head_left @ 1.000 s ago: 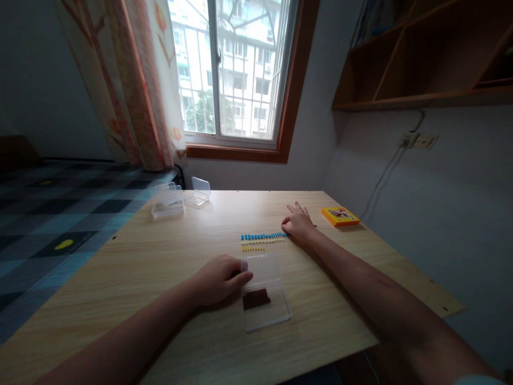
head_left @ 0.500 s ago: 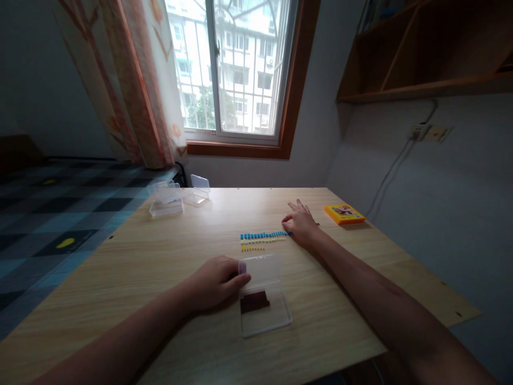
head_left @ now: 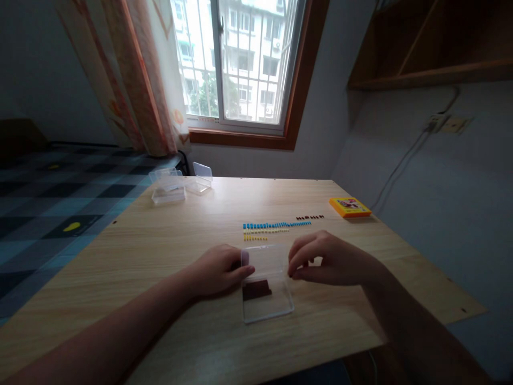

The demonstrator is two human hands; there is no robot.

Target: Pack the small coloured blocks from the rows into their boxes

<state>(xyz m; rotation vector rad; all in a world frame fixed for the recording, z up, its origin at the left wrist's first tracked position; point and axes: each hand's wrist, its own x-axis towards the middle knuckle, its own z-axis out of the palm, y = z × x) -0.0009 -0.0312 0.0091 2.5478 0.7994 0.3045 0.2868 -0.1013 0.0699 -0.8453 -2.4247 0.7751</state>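
At the near middle of the desk [head_left: 168,251], the left hand [head_left: 218,270] pins the clear plastic box [head_left: 266,291] by its left edge, thumb curled over the rim, so that grip is clamped on the box. The right hand [head_left: 328,259] hovers at the box's right rim, thumb and forefinger pinched together; whether anything sits in that pinch cannot be told. A dark brown heap of small pieces [head_left: 256,289] lies inside the box.

Risk, as judged: the box is light, and a nudge from either hand could slide or tip it and spill the pieces. A sleeve or wrist sweep could scatter the blue row [head_left: 272,225], yellow row [head_left: 264,232] and dark row [head_left: 310,217] beyond.

The pieces are too small to identify. The box's raised lid is barely legible.
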